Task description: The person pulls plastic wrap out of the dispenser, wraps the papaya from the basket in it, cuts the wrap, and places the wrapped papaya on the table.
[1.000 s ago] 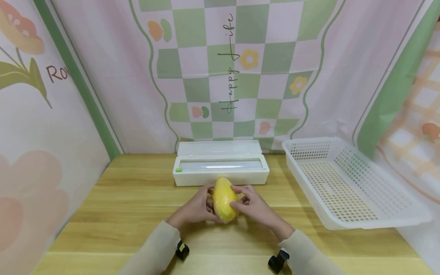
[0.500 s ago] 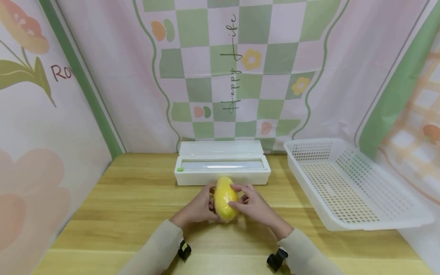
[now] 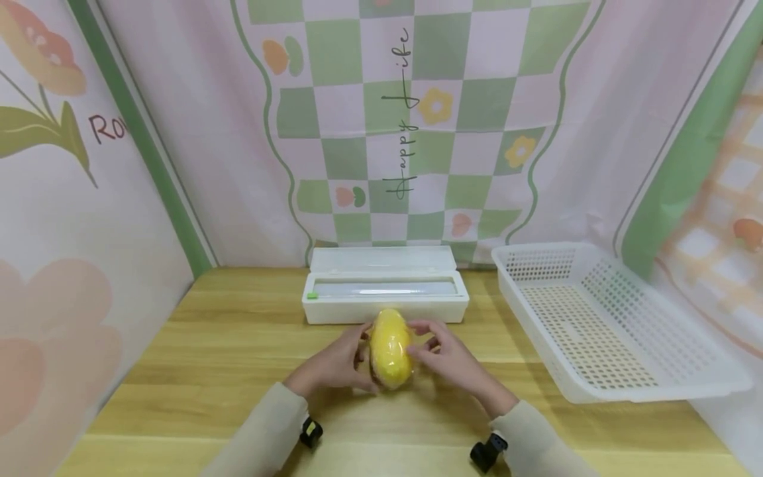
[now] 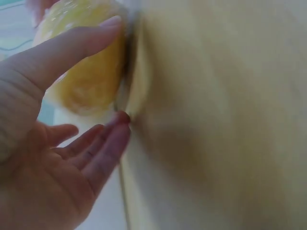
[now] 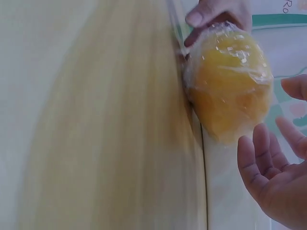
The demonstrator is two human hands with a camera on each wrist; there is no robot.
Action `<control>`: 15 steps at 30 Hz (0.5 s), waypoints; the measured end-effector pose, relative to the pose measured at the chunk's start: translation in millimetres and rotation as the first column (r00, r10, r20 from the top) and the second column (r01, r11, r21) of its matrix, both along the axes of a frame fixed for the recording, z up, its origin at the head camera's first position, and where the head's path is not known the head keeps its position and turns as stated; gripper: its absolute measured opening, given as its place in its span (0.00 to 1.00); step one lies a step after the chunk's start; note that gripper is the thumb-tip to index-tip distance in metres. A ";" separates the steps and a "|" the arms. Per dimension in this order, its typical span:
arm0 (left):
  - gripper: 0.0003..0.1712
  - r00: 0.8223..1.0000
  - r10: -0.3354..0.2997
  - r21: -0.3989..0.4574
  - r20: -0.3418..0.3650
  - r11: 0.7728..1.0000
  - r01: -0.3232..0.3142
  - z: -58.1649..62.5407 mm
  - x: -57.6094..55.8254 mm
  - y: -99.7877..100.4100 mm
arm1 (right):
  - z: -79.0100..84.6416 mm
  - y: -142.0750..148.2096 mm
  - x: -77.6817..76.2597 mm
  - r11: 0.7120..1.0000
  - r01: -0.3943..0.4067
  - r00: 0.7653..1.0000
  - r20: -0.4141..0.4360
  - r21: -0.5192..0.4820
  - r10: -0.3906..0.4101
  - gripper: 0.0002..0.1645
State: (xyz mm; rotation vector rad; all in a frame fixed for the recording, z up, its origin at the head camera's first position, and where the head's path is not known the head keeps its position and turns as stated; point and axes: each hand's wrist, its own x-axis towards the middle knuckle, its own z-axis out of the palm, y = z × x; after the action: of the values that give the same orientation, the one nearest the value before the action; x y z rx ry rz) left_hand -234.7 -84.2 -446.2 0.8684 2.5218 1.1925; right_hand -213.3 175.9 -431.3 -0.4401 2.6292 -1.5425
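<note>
A yellow oblong fruit wrapped in clear cling film (image 3: 391,350) lies on the wooden table, its long side pointing away from me. Its exact kind cannot be told under the film. My left hand (image 3: 340,361) is at its left side with thumb and fingers spread; in the left wrist view the thumb (image 4: 72,50) lies straight in front of the fruit. On the other side is my right hand (image 3: 448,358), its fingers loosely bent. The right wrist view shows those fingers (image 5: 261,148) apart, gripping nothing. Just behind the fruit stands a white cling film dispenser (image 3: 381,311), lid raised.
A green slide cutter (image 3: 312,295) sits at the dispenser's left end. To the right is a white perforated plastic basket (image 3: 536,351). Patterned cloth (image 3: 238,165) hangs behind the wooden table (image 3: 208,358) and at its sides.
Both hands have loosened and drawn slightly outward from the wrapped fruit, the right one a little to the right. The fruit has turned slightly and lies on the table.
</note>
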 end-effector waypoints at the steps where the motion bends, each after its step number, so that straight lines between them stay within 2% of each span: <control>1: 0.69 1.000 0.006 -0.034 -0.010 0.999 -0.007 2.6 0.8 -2.6 | 0.2 2.3 -0.2 1.000 0.003 1.000 -0.008 0.003 -0.003 0.30; 4: 0.66 0.999 0.023 -0.103 -0.039 0.994 -0.027 10.8 3.2 -10.6 | 1.7 10.1 -1.3 1.000 -0.002 0.999 -0.039 0.024 0.003 0.29; 9: 0.56 0.991 0.062 -0.130 -0.116 0.988 -0.077 24.4 7.2 -22.0 | 5.9 22.8 -1.8 0.995 -0.004 0.993 -0.120 0.101 0.016 0.29; 12: 0.46 0.975 0.083 -0.173 -0.207 0.978 -0.120 30.0 9.0 -28.3 | 7.4 29.0 -1.0 0.986 0.008 0.981 -0.193 0.168 0.025 0.29; 15: 0.41 0.943 0.089 -0.242 -0.321 0.955 -0.173 32.8 11.0 -34.5 | 8.8 34.3 0.1 0.969 0.032 0.963 -0.267 0.246 0.036 0.30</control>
State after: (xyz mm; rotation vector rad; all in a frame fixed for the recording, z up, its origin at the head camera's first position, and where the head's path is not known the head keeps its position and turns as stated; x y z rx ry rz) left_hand -223.6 -118.6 -413.4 0.8844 2.9446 0.7672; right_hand -213.3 210.1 -422.5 -0.6740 2.9729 -1.2015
